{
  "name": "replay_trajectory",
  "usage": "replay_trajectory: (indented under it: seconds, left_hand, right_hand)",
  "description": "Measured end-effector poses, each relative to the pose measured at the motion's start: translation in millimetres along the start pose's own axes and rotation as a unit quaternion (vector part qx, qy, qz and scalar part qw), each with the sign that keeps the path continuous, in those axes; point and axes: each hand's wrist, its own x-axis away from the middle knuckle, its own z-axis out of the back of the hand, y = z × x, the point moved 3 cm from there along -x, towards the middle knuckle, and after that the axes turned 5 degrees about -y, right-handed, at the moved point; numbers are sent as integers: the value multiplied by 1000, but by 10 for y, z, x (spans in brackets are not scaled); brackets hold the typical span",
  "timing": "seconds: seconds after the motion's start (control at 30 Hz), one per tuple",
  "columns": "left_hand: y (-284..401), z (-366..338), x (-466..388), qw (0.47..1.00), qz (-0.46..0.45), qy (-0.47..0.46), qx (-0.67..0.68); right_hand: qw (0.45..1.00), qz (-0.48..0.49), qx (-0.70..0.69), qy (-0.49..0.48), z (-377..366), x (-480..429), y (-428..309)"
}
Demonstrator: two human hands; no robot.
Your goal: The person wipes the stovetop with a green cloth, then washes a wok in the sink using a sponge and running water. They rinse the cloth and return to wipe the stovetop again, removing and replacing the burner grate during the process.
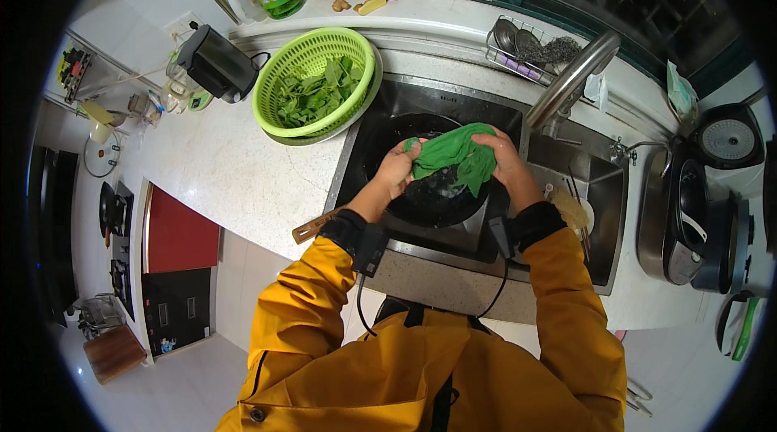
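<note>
A bunched green cloth [452,152] is stretched between my two hands above the larger sink basin. My left hand [397,171] pinches its left end, thumb on top. The other end is gripped by my right hand [499,151], and a loose corner hangs down between them. Below the cloth lies a black wok [425,204] in the basin [467,241]; the cloth and my hands cover part of it. Its wooden handle [312,227] sticks out over the sink's left edge, partly behind my left forearm.
A lime-green colander [267,92] of leafy greens [322,92] stands left of the sink. The steel faucet [570,80] arches over the divider. In the smaller basin [598,174] are chopsticks [580,213] and a white dish [587,216]. A rice cooker [674,219] stands at the right.
</note>
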Motion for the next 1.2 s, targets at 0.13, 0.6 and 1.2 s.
replay_trajectory:
  seconds: [0.13, 0.6, 1.2]
  left_hand:
    - [-249, -68, -153, 992, -3, 88, 85]
    - [-532, -219, -349, 982, 52, 27, 180]
    - [53, -154, -164, 985, 121, -75, 95]
  right_hand:
    - [983, 134, 34, 121, -260, 13, 25]
    - [739, 301, 599, 68, -969, 94, 89]
    - [878, 88, 460, 100, -505, -87, 49]
